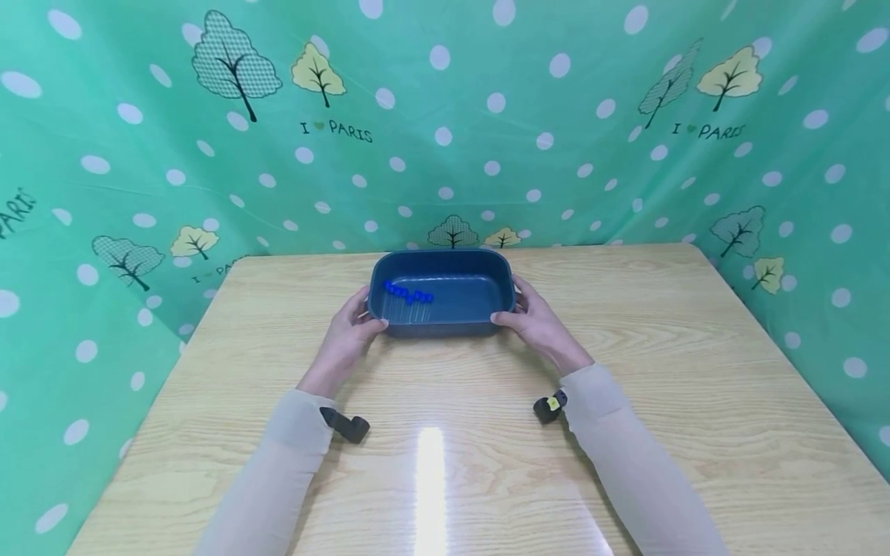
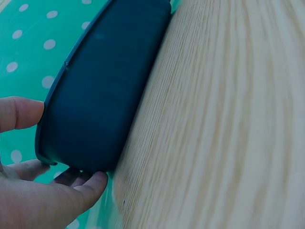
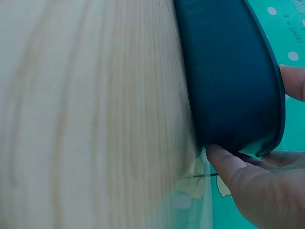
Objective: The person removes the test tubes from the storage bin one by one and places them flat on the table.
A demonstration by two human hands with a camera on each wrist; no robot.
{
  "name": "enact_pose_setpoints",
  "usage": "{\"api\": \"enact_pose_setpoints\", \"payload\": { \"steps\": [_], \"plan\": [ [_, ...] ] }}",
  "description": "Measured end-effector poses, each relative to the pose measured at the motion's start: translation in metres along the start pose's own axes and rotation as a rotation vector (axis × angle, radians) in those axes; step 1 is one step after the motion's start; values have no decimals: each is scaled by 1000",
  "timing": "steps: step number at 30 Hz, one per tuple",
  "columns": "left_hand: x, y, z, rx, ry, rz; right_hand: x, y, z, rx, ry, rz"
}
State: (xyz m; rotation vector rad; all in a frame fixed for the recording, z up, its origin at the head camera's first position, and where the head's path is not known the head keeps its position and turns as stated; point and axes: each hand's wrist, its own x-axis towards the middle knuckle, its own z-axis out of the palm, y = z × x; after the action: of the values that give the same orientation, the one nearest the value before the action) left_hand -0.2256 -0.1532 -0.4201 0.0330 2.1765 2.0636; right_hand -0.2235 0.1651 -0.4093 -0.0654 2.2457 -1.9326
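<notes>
A dark blue plastic basin [image 1: 459, 327] with rounded corners sits toward the back of the table. Inside it, on the left, lies a string of small bright blue pieces [image 1: 409, 293] near the ridged part of its floor. My left hand [image 1: 345, 332] grips the basin's left end, thumb at the rim and the other fingers around the side. On the opposite end my right hand [image 1: 538, 324] holds it the same way. Each wrist view shows the basin's outer wall [image 2: 100, 90] close over the wood, with fingertips [image 3: 224, 157] low against the end.
The wooden table [image 1: 626, 309] reaches back to a green dotted curtain [image 1: 445, 162] printed with trees, which also hangs along both sides. A black wrist camera [image 1: 345, 425] sticks out from the left cuff and another camera [image 1: 551, 406] from the right. Light glares on the front tabletop.
</notes>
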Motion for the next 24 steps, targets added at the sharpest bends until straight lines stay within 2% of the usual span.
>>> {"api": "enact_pose_setpoints", "payload": {
  "steps": [13, 24],
  "plan": [
    [2, 1, 5, -8, -13, -23, -3, -1, -5, -47, 26, 17],
    [2, 3, 10, -10, -1, -47, -5, -1, -9, -6, 11, -3]
  ]
}}
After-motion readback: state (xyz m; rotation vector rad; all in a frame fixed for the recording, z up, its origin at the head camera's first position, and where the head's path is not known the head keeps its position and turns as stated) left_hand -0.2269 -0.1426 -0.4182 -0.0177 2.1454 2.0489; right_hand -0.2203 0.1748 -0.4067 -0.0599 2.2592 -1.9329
